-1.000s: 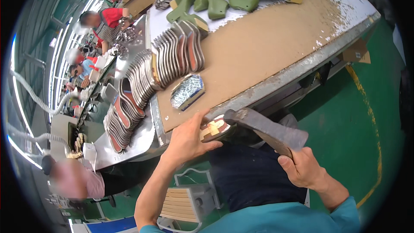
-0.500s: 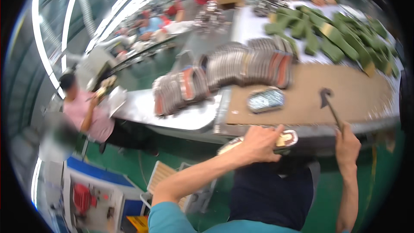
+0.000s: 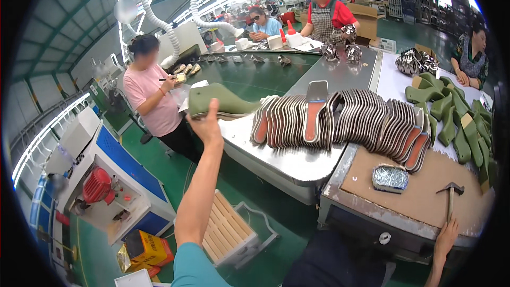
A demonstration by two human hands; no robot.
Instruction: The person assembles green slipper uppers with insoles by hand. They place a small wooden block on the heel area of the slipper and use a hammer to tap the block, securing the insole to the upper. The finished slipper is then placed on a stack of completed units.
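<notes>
My left hand (image 3: 207, 127) is stretched out to the left, gripping a green shoe last (image 3: 215, 98) with a thin insole along its underside. The last is lifted above the metal bench end, its toe toward the row of insoles. At the lower right, my right hand (image 3: 447, 238) is closed around the handle end of a hammer (image 3: 451, 196), whose head rests on the brown board (image 3: 361, 175). A foil-wrapped block (image 3: 390, 178) lies on this board. Behind it stands a long row of curved insoles (image 3: 340, 119), one lying on top with its orange-brown side showing.
Many green lasts (image 3: 451, 111) are heaped on white paper at the right. A person in pink (image 3: 154, 93) stands at the left, near my outstretched hand. Others work across the bench. Below are a slatted wooden seat (image 3: 228, 228) and a blue-white machine (image 3: 122, 175).
My left hand has swung from my lap up and left with the last. My right hand has lowered to the bench edge with the hammer. My view has turned left and up.
</notes>
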